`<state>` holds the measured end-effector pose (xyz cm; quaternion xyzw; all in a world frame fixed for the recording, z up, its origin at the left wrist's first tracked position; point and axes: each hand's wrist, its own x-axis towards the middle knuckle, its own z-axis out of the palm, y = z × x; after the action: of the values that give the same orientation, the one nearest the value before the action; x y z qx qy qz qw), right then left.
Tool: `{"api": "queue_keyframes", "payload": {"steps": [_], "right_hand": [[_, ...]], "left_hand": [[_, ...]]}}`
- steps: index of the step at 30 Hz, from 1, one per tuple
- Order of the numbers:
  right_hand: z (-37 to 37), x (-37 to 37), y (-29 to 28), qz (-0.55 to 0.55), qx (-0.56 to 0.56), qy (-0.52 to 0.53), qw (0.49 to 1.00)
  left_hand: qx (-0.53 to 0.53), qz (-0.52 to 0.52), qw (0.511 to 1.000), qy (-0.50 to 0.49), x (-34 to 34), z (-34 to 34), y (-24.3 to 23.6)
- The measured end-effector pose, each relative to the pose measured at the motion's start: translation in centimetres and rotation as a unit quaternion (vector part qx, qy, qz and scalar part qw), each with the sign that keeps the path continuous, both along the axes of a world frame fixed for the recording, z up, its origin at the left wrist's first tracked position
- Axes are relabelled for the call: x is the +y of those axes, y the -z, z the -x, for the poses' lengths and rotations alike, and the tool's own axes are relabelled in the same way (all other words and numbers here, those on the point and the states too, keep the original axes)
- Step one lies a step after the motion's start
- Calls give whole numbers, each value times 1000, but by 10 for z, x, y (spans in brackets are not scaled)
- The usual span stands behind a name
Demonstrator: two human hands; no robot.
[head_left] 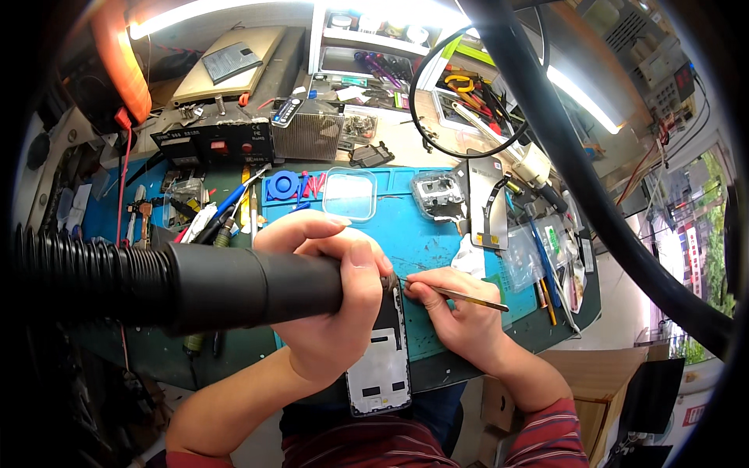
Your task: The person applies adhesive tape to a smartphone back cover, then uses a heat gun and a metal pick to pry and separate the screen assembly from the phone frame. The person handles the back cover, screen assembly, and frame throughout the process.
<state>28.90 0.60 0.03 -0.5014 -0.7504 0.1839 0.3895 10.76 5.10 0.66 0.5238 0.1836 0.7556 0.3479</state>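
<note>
Here's the phone frame [378, 363], lower centre, long axis running nearly straight up the picture, upper end at the hands. Left hand [343, 327] curls there; the black nozzle [257, 285] hides what it grips. Right hand [464, 321] pinches a metal tool [477, 299] slantwise, probably for fine control.

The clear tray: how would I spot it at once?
Find the large blue mat. Near its far edge, beyond the left hand and right of the blue ring, sits the clear tray, a rounded square. The mat shows through it, whereas the clear box farther right holds silvery parts.
</note>
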Motion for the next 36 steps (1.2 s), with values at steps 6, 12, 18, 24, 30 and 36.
{"api": "queue_keyframes", "payload": {"steps": [6, 12, 18, 24, 30, 36], "right_hand": [[1, 0, 1, 8, 6, 7, 1000], [0, 1, 2, 24, 25, 7, 999], [1, 1, -1, 39, 24, 9, 999], [0, 2, 2, 54, 50, 9, 997], [-1, 3, 5, 83, 85, 8, 993], [-6, 4, 6, 23, 33, -20, 999]], "left_hand": [[-8, 46, 999, -28, 0, -3, -4], [17, 15, 1000, 4, 0, 0, -2], [37, 57, 997, -30, -4, -3, -11], [46, 59, 997, -36, -4, -2, -14], [45, 59, 996, -44, -5, -3, -13], [46, 60, 997, -35, -5, -1, -13]]}}
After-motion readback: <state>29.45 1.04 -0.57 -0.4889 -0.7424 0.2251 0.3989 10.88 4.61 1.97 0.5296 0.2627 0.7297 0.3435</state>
